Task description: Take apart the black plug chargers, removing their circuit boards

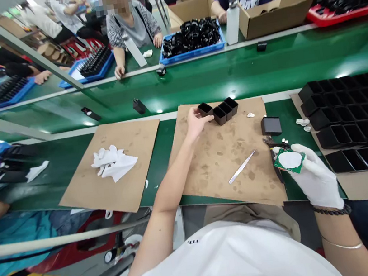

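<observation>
My bare left hand [197,122] reaches forward over the brown cardboard mat [222,151], its fingers pinched on the nearest of a short row of open black housings [218,111]. My right hand [312,174], in a white glove, holds a small green circuit board [290,160] with a white pad on top, near the mat's right edge. A metal strip like tweezers [242,167] lies on the mat between my hands. A closed black box [270,126] sits just right of the mat.
Rows of empty black housings [355,118] are stacked at the right. A second cardboard mat [112,166] with a crumpled white glove [112,162] lies left. Across the green conveyor [230,74], other people sit by blue and red trays of black parts and cardboard boxes.
</observation>
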A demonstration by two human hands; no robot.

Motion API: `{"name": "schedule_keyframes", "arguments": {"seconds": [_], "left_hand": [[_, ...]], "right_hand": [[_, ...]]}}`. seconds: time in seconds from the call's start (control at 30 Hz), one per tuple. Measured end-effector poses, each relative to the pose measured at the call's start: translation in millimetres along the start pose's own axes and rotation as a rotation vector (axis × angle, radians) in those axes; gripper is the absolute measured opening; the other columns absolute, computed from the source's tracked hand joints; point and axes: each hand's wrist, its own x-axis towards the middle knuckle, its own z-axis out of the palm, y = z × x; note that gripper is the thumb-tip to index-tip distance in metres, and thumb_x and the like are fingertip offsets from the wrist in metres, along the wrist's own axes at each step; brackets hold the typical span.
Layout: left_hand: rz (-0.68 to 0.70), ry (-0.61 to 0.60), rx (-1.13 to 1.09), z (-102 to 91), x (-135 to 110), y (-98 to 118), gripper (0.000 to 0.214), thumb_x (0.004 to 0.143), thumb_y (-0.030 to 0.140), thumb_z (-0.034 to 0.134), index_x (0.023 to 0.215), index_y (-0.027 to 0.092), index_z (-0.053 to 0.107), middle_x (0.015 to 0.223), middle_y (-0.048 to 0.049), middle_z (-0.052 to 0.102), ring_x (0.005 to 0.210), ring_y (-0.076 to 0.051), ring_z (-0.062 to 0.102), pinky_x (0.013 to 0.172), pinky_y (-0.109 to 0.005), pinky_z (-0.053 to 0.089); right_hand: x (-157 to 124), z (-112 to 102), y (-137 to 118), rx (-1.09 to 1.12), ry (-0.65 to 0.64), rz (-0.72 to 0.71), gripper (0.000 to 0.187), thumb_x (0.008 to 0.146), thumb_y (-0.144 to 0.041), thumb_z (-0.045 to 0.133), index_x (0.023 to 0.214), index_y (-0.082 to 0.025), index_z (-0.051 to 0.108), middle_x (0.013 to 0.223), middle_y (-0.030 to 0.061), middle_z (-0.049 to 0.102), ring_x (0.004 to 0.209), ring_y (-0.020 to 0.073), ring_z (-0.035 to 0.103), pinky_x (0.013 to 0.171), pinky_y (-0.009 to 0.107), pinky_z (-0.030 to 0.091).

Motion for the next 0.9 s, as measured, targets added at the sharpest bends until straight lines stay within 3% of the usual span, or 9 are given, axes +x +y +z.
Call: {"name": "schedule_keyframes", "arguments": {"seconds": [0.1,0.23,0.3,0.37,0.47,0.63,0.77,0.9], "left_hand": [[0.179,-0.062,-0.085,1.6,-4,47,0.054,0.056,0.016,0.084,0.092,0.023,0.045,0.106,-0.0027,0.065,0.108,-0.023,0.066,0.098,-0.038,0.05],[0.495,-0.439,-0.233,16.7,-30,114,0.057,0.056,0.023,0.089,0.098,0.025,0.05,0.102,-0.0015,0.067,0.111,-0.025,0.065,0.088,-0.033,0.05],[0.561,-0.485,-0.275,22.1,-47,135,0.055,0.06,0.029,0.09,0.102,0.025,0.053,0.104,-0.0023,0.068,0.111,-0.025,0.065,0.085,-0.032,0.05],[0.606,-0.461,-0.27,21.8,-62,145,0.053,0.065,0.034,0.089,0.107,0.026,0.056,0.11,-0.0029,0.067,0.11,-0.025,0.064,0.085,-0.032,0.051],[0.664,-0.397,-0.215,14.4,-75,148,0.05,0.071,0.039,0.085,0.113,0.028,0.06,0.116,-0.0028,0.065,0.11,-0.023,0.063,0.091,-0.033,0.051],[0.665,-0.345,-0.19,9.0,-83,149,0.048,0.075,0.044,0.083,0.114,0.027,0.062,0.115,-0.003,0.064,0.108,-0.023,0.062,0.092,-0.034,0.052],[0.682,-0.324,-0.213,11.5,-82,152,0.047,0.075,0.047,0.084,0.112,0.027,0.064,0.115,-0.0038,0.066,0.11,-0.025,0.063,0.095,-0.038,0.051],[0.687,-0.354,-0.2,9.6,-85,152,0.047,0.077,0.049,0.081,0.115,0.026,0.065,0.116,-0.0046,0.066,0.113,-0.026,0.064,0.099,-0.04,0.052]], "right_hand": [[24,39,-50,-0.045,-0.052,-0.098,0.045,0.066,-0.027,0.086,0.11,-0.031,0.079,0.111,0.0045,0.078,0.11,0.0251,0.075,0.083,0.027,0.066],[62,104,-113,-0.016,-0.201,-0.632,0.043,0.057,-0.019,0.096,0.095,-0.033,0.08,0.102,-0.0062,0.077,0.115,0.0228,0.072,0.101,0.036,0.062],[74,128,-128,-0.044,-0.22,-0.847,0.05,0.054,-0.007,0.095,0.093,-0.035,0.08,0.097,-0.0088,0.078,0.105,0.0177,0.074,0.094,0.029,0.063],[80,142,-130,-0.048,-0.216,-0.95,0.055,0.053,-0.002,0.094,0.096,-0.033,0.081,0.097,-0.0085,0.079,0.094,0.0141,0.075,0.086,0.025,0.063],[78,151,-119,-0.045,-0.194,-1.014,0.05,0.055,-0.008,0.096,0.098,-0.03,0.081,0.094,-0.0062,0.079,0.085,0.0155,0.075,0.083,0.03,0.064],[71,159,-107,-0.136,-0.383,-1.015,0.05,0.062,-0.008,0.093,0.104,-0.031,0.081,0.094,-0.0014,0.08,0.096,0.0281,0.077,0.086,0.046,0.064],[70,159,-106,-0.158,-0.337,-0.945,0.049,0.062,-0.008,0.092,0.103,-0.032,0.082,0.098,-0.0026,0.08,0.097,0.0294,0.078,0.095,0.05,0.062],[70,158,-106,-0.174,-0.319,-0.935,0.048,0.061,-0.009,0.092,0.101,-0.034,0.082,0.097,-0.0019,0.08,0.096,0.0294,0.078,0.09,0.048,0.064]]}}
